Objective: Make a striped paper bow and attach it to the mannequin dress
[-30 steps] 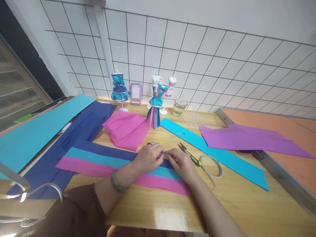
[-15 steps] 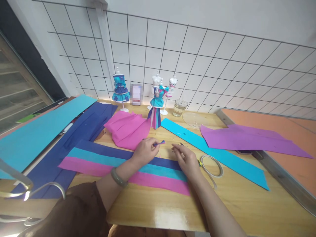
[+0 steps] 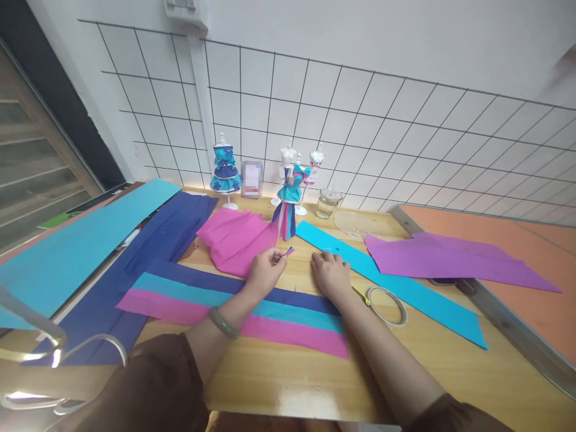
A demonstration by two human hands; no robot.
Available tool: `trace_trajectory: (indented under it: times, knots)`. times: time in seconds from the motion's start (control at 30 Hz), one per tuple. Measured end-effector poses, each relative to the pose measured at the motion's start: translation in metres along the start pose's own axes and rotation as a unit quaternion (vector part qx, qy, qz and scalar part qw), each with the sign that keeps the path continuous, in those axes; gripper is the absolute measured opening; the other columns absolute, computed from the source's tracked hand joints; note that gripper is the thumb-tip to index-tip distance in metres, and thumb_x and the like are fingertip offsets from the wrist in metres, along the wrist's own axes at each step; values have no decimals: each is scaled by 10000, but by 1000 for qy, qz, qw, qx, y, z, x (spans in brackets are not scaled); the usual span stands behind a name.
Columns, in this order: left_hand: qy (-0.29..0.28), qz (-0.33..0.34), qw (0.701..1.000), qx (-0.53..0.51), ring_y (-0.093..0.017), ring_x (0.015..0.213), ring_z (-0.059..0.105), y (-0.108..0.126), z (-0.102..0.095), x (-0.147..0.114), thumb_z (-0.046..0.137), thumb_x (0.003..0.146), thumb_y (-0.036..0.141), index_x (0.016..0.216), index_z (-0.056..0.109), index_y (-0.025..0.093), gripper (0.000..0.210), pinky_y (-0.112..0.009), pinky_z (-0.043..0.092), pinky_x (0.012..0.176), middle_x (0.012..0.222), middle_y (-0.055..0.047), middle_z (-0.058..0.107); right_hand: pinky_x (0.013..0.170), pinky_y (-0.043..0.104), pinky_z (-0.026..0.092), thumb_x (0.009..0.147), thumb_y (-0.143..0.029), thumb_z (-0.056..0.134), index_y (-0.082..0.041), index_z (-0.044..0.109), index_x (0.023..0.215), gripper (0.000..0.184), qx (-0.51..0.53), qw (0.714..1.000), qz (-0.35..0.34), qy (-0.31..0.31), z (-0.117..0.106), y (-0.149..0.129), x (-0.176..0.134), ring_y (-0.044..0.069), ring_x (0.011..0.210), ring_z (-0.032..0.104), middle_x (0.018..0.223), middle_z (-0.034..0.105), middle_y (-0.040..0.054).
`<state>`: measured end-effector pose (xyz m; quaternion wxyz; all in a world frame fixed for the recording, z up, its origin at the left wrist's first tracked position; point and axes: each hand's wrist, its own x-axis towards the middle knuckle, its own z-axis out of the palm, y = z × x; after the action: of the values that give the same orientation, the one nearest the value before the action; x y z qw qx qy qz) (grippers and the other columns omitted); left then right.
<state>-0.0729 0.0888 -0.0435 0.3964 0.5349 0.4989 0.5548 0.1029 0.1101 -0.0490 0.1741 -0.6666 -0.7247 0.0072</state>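
Left hand [image 3: 265, 268] has the thumb and fingers pinched on a tiny folded strip [image 3: 290, 251], blue and pink as far as I can make out. It's held at one end, with the rest poking out past the fingertips. Long axis runs on a slant: the free end points up and to the right, away from the person, roughly toward the gap between the two hands. The fingers cover the near end, so no clue how much is tucked in there. Right hand [image 3: 332, 275] is palm down on the wooden surface [image 3: 279, 384], fingers bent, well apart from the strip. Yellow-handled scissors [image 3: 361, 296] peek out from beside that wrist, but I honestly can't tell if the fingers are gripping anything. Left forearm crosses over a long striped band [image 3: 193, 292] in navy, light blue and pink, lying left to right with its right end a bit closer to the person. Roll of tape [image 3: 403, 312] sits just right of the scissors, a crumpled pink sheet [image 3: 238, 240] is just past the left hand, and a turquoise strip [image 3: 405, 288] slants off behind the right one.
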Motion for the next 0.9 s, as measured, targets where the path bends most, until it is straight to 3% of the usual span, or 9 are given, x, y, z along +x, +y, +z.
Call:
trace_trajectory:
  times: [0.13,0.33,0.5,0.63,0.73,0.8,0.9]
  knots:
    - [0,8,1000,-4,-116,619,545,0,-1,0,543,689,286,707,576,137,154,-219,410,591,648,-12,585,839,437,323,857,-301,415,-172,635,857,255,116,993,-7,15,-1,7,7,274,1048,462,1042,613,135]
    - [6,4,1000,-13,-107,600,533,-2,0,2,553,683,285,686,566,141,145,-211,409,583,630,-3,571,655,307,486,820,-416,456,-110,605,942,362,305,952,12,18,-10,23,-2,202,774,642,875,684,122]
    - [-18,0,1000,-15,-104,589,528,-4,3,0,554,690,300,694,548,145,155,-213,401,574,632,2,569,677,347,502,790,-428,504,-117,621,949,369,386,922,7,18,-12,28,-19,210,724,650,791,693,107]
    - [-57,-2,998,-9,-105,603,528,-6,4,-4,559,694,315,707,551,148,168,-212,398,579,645,3,571,849,430,430,793,-350,512,-184,676,867,245,275,958,-80,19,-13,27,-30,261,978,575,993,659,113]
    - [-72,1,997,-1,-111,623,531,-5,4,-5,565,691,328,704,559,145,184,-216,398,595,655,-4,579,873,418,415,826,-269,456,-175,661,934,250,141,975,-164,44,-23,30,-39,255,1043,529,1106,599,131]
    - [-74,-4,997,5,-112,613,527,-5,3,-4,570,684,337,696,559,145,193,-218,394,589,650,-4,580,839,388,431,835,-242,429,-171,650,943,256,82,982,-159,64,-35,37,-48,241,1004,543,1085,600,127]
    - [-75,-12,997,10,-116,605,527,-7,2,-3,570,681,343,695,559,147,197,-221,393,582,647,-3,583,778,375,436,816,-248,441,-183,641,884,220,-10,994,-92,61,-51,58,-66,243,913,567,963,635,106]
